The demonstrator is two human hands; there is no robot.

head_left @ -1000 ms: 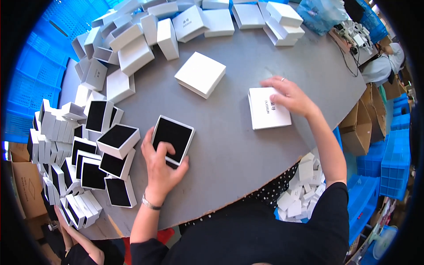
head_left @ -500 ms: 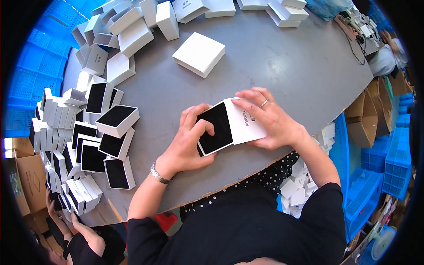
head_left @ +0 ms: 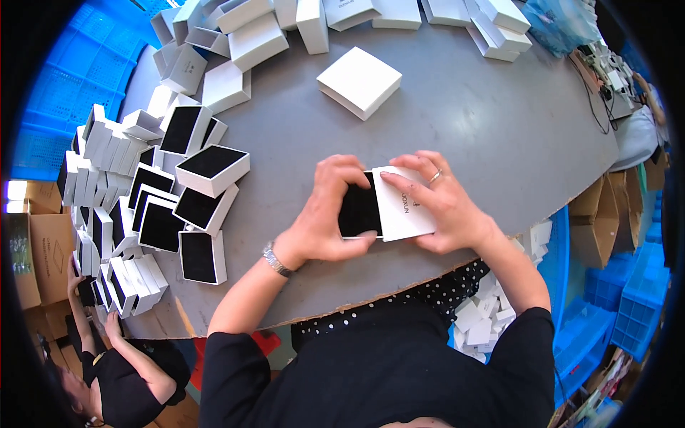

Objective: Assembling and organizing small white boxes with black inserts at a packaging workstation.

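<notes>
My left hand (head_left: 322, 212) is closed round the outer end of a white box tray with a black lining (head_left: 361, 212). Its thumb lies along the near edge, with the fingers over the far side. The tray's other end sits inside a white box sleeve (head_left: 401, 214) with dark print. My right hand (head_left: 455, 208), wearing a ring, grips that sleeve, fingers across its top and thumb at the near side. Both pieces are held together just above the grey table, close to its near edge. Further off, a closed white box (head_left: 360, 80) lies by itself.
Black-lined trays (head_left: 203, 257) lie and stand stacked at the left. White sleeves (head_left: 258, 41) are piled along the far edge. Small white pieces (head_left: 479, 321) fill a container below the table at right. A co-worker's hand (head_left: 113, 327) is at the left stacks; blue crates (head_left: 638, 307) stand right.
My hands have come closer together, and less of the black lining shows beside the sleeve. The whole view has shifted, with the table's contents appearing further right.
</notes>
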